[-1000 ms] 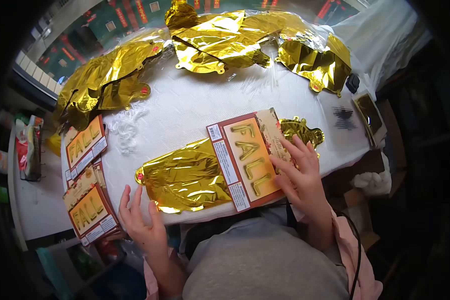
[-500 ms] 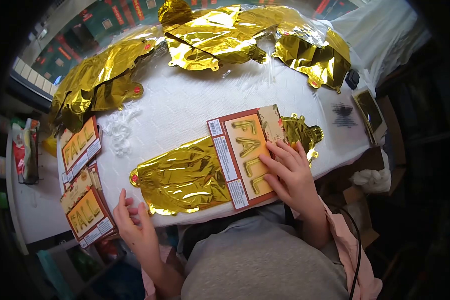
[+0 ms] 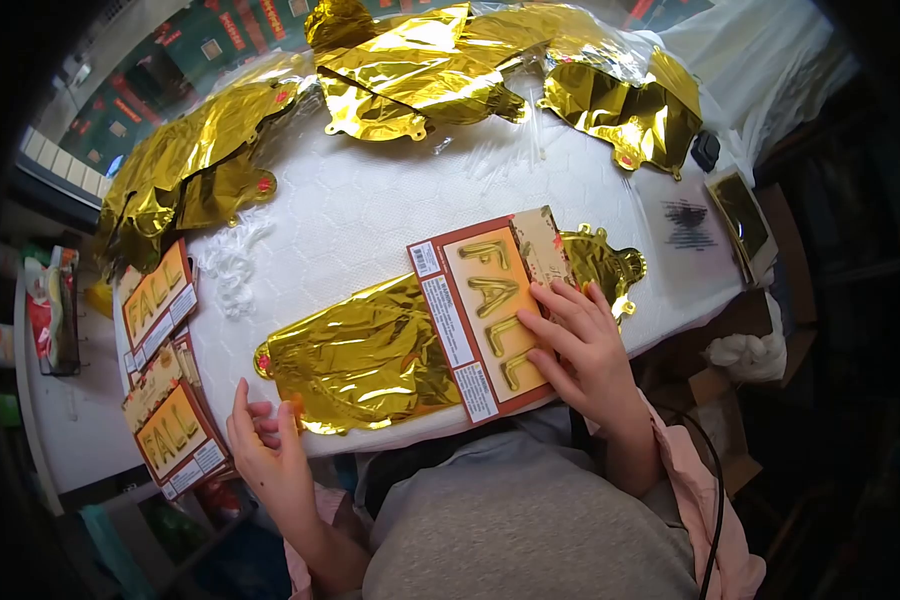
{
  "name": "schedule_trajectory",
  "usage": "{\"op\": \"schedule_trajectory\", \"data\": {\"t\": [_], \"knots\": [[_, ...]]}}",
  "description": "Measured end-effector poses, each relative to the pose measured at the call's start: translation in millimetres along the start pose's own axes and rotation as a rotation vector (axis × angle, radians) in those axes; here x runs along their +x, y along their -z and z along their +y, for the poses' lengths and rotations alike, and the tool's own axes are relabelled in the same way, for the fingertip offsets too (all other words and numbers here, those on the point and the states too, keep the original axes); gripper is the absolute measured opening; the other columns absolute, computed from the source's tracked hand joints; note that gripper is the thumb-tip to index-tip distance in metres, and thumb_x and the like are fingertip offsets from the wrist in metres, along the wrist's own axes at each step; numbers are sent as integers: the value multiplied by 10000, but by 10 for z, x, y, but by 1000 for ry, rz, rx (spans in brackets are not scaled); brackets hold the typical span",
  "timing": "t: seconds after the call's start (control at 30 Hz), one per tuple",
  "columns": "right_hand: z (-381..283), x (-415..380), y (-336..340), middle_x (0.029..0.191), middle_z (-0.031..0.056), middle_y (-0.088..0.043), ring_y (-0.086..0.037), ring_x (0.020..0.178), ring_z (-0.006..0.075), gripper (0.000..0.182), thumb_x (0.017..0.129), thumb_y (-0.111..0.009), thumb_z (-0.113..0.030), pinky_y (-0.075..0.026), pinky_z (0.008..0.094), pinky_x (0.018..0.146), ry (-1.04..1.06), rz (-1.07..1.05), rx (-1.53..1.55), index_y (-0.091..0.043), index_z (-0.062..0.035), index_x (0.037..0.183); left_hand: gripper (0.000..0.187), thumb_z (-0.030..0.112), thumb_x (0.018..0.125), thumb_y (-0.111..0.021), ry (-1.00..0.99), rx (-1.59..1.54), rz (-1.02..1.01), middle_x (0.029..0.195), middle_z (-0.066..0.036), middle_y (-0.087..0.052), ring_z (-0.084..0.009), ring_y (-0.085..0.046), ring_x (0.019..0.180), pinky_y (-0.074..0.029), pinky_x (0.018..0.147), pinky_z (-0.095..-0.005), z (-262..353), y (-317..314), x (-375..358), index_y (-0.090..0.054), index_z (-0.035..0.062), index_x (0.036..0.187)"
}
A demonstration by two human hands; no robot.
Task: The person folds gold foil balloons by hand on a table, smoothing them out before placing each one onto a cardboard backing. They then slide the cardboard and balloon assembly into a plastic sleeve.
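Observation:
A printed cardboard card reading FALL (image 3: pixel 480 310) lies on top of a flat gold foil balloon (image 3: pixel 360 365), whose two ends stick out on either side. My right hand (image 3: pixel 585 345) rests on the card's right edge, fingers spread and laid on its face. Off the balloon's left end, by the front edge of the table, is my left hand (image 3: pixel 268 440). Its fingers are apart and slightly curled, with nothing in them.
More gold foil balloons (image 3: pixel 400 85) lie along the far side. FALL cards (image 3: pixel 175 430) are stacked at the left edge, near white ribbon or string (image 3: pixel 235 270). A clear printed bag (image 3: pixel 685 225) and a small black object (image 3: pixel 705 152) are at the right.
The view has shifted slightly, and the card and foil balloons sit a little further left in it. Both hands keep nearly the same pose.

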State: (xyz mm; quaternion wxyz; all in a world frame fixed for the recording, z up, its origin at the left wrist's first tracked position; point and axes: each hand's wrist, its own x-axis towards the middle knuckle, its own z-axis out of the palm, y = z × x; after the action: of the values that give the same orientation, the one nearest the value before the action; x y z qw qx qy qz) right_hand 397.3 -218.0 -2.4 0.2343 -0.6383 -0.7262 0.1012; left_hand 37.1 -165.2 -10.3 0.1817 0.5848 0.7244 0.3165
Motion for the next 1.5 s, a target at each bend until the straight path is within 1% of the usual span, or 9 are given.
{"op": "schedule_trajectory", "data": {"t": [0.33,0.5,0.73,1.03,1.1,1.13,1.27,1.43,1.5], "knots": [[35,5,-15,1518,126,-583,-505,1451,352,448,917,-742,-188,-289,584,1229,-4,2,25,-705,-127,1360,507,70,973,-721,112,-226,-117,976,-49,-635,-110,-559,770,-472,678,-256,-48,-15,16,-586,-13,1454],[51,-1,-28,1511,115,-589,-506,1450,345,447,912,-748,-191,-291,578,1230,-9,11,36,-706,-137,1354,579,107,905,-803,-101,140,-60,1136,-79,-590,-173,-529,876,-489,746,-309,57,-31,30,-596,24,1439],[72,-15,-58,1504,106,-594,-508,1447,339,449,901,-762,-205,-295,573,1228,-10,29,41,-711,-148,1344,747,125,862,-846,-139,146,11,1130,-78,-565,-194,-535,904,-495,761,-325,166,-113,72,-514,43,1527],[93,-27,-72,1513,94,-589,-504,1449,335,455,898,-765,-217,-298,566,1230,-6,38,44,-711,-158,1346,772,48,913,-817,134,-311,-169,970,-14,-599,-100,-563,836,-482,735,-219,18,-180,283,-432,40,1582],[95,-27,-74,1516,91,-586,-501,1452,333,456,899,-765,-219,-297,564,1232,-8,38,44,-710,-160,1348,774,8,929,-782,94,-603,-129,988,-30,-649,-107,-621,871,-503,779,-216,104,-230,279,-398,50,1600],[92,-27,-74,1518,89,-585,-498,1455,331,456,901,-763,-221,-295,564,1233,-10,37,48,-708,-161,1350,762,-27,941,-741,93,-601,-147,1127,-95,-696,-129,-664,986,-520,856,-231,148,-171,279,-380,51,1607],[79,-28,-61,1520,82,-583,-491,1460,328,451,909,-757,-233,-290,562,1237,-13,31,48,-704,-163,1351,771,-78,940,-687,69,-792,-166,1283,-154,-687,-175,-655,1142,-506,1011,-299,491,-5,238,-354,57,1622],[82,-33,-73,1521,81,-581,-490,1460,327,439,917,-750,-244,-292,558,1236,-11,45,51,-705,-165,1346,811,-120,929,-637,-46,-951,-160,1362,-179,-647,-202,-637,1229,-494,1075,-335,1010,-4,189,-283,26,1644],[82,-36,-73,1521,81,-581,-490,1460,328,436,919,-749,-246,-292,557,1236,-7,49,53,-706,-164,1345,802,-127,927,-622,-249,-936,-157,1327,-165,-646,-209,-634,1227,-507,1062,-341,1329,-110,176,-285,18,1640]]}}
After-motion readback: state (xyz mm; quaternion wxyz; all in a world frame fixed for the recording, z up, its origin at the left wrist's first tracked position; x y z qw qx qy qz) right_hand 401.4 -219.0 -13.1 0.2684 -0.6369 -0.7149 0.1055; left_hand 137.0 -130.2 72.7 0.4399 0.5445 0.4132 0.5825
